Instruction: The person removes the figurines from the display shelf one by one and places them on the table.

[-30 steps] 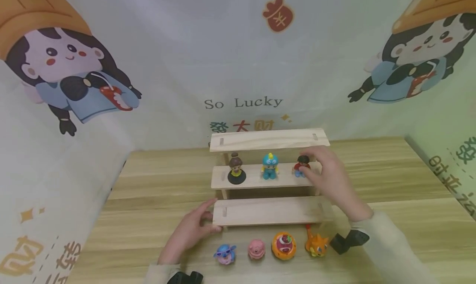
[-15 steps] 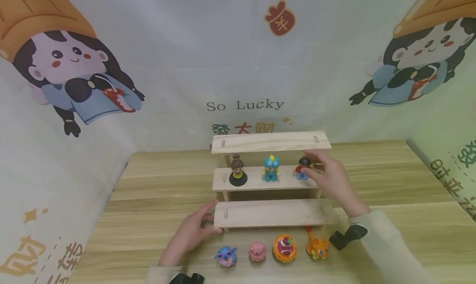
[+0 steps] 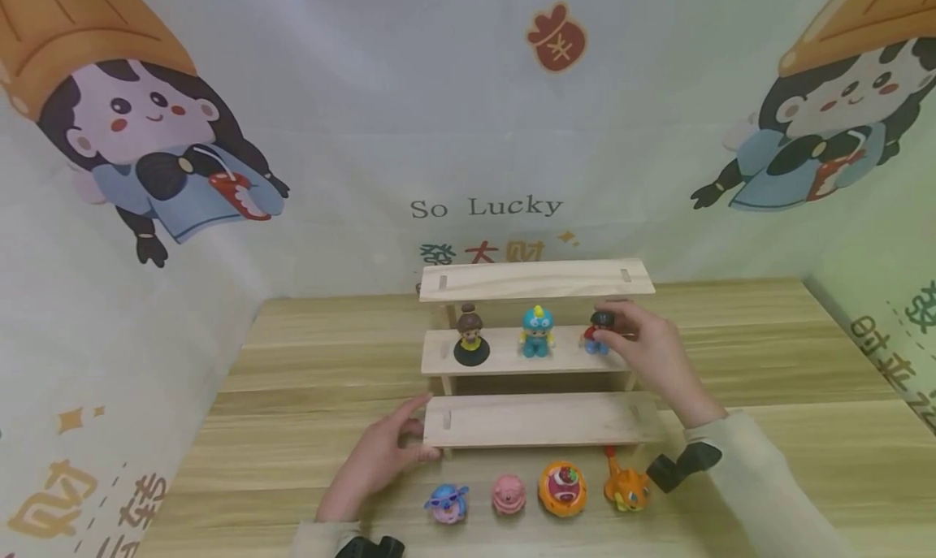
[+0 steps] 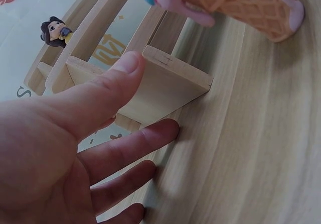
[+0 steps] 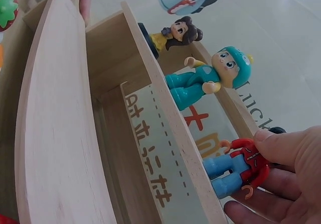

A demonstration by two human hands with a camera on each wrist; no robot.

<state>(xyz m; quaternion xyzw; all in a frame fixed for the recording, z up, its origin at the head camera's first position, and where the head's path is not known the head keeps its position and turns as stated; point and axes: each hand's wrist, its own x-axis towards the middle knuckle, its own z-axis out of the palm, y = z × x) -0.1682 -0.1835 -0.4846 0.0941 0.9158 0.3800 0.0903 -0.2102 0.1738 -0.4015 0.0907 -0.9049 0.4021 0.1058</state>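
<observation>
In the head view my right hand [image 3: 651,351] holds a small toy figure [image 3: 595,345] with black hair, red top and blue legs at the right end of the middle shelf. The right wrist view shows my thumb on its upper body and fingers behind it; its feet are at the board. My left hand [image 3: 380,454] is at the left end of the lowest shelf [image 3: 541,420] of a stepped wooden stand, thumb and fingers extended. A teal figure [image 3: 537,335] stands mid-shelf, and a brown-haired figure [image 3: 470,339] on a black base is at its left.
Before the stand sit a blue toy with sunglasses [image 3: 448,503], a pink toy [image 3: 508,494], a round orange toy [image 3: 562,489] and an orange creature toy [image 3: 626,490]. The stand's top shelf [image 3: 537,280] is near a printed cloth backdrop [image 3: 351,152]. Wooden table [image 3: 292,395] lies beneath.
The whole head view shifts slightly right and down. My right hand stays at the red-topped figure, and my left hand stays at the lowest shelf's end. The other toys keep their places.
</observation>
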